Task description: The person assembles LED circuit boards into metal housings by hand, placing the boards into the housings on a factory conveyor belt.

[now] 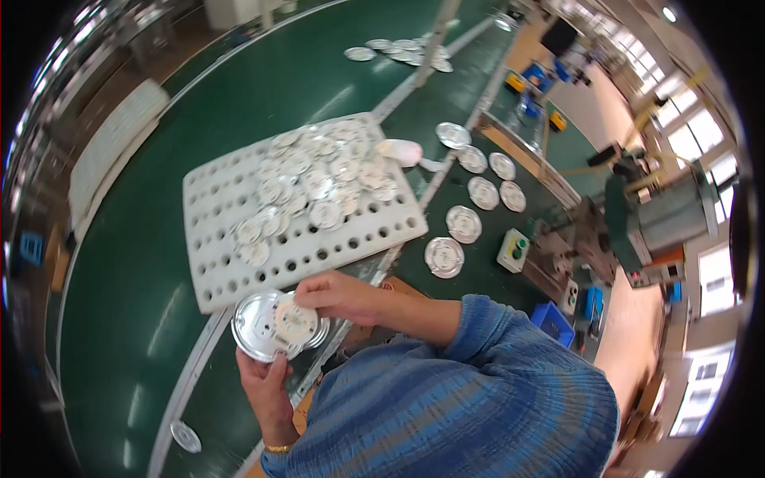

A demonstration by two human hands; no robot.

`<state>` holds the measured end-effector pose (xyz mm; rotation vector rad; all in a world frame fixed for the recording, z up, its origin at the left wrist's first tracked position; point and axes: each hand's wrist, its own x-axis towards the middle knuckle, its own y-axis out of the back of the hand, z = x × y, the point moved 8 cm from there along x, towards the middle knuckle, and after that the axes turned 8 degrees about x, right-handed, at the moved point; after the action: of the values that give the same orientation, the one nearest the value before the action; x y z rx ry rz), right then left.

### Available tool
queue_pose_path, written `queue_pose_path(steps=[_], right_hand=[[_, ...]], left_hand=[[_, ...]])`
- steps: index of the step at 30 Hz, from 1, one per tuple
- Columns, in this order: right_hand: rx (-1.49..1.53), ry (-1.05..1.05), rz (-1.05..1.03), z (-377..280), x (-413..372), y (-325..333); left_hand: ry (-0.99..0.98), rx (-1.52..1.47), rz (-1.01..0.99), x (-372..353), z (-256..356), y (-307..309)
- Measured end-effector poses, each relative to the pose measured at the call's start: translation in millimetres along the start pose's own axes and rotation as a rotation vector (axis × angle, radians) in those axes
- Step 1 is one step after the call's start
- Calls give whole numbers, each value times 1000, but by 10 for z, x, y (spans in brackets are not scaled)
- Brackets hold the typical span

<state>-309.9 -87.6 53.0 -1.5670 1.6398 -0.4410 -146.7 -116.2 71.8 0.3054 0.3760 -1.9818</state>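
My left hand (267,389) grips a shiny round metal dish (253,325) from below, its thumb over the near rim. Behind its right side, the rim of another metal dish (323,333) shows. Pinched in my right hand (339,296) is a pale round disc with small dots, like an LED board (296,320), which overlaps the dish face. Just beyond both hands lies a white foam tray (209,275) with rows of holes. A heap of similar pale discs (319,185) covers much of it.
Several metal dishes (464,225) lie on the green bench to the right, beside a button box (513,250) and a press-like machine (661,231). More dishes (402,52) are at the far end. A pink-and-white bottle (405,151) touches the tray's right edge. One dish (186,436) sits lower left.
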Motion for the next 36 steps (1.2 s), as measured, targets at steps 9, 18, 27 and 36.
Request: queue_pose_path(steps=[9, 18, 27, 36], right_hand=[[64, 72, 47, -122, -172, 194], [74, 71, 42, -149, -246, 262], [117, 90, 59, -147, -233, 294], [143, 108, 90, -183, -280, 339]], left_hand=[[56, -104, 3, 54, -6, -141], [-23, -18, -73, 94, 81, -245], [5, -10, -58, 128, 79, -211], [20, 2, -111, 182, 87, -242]])
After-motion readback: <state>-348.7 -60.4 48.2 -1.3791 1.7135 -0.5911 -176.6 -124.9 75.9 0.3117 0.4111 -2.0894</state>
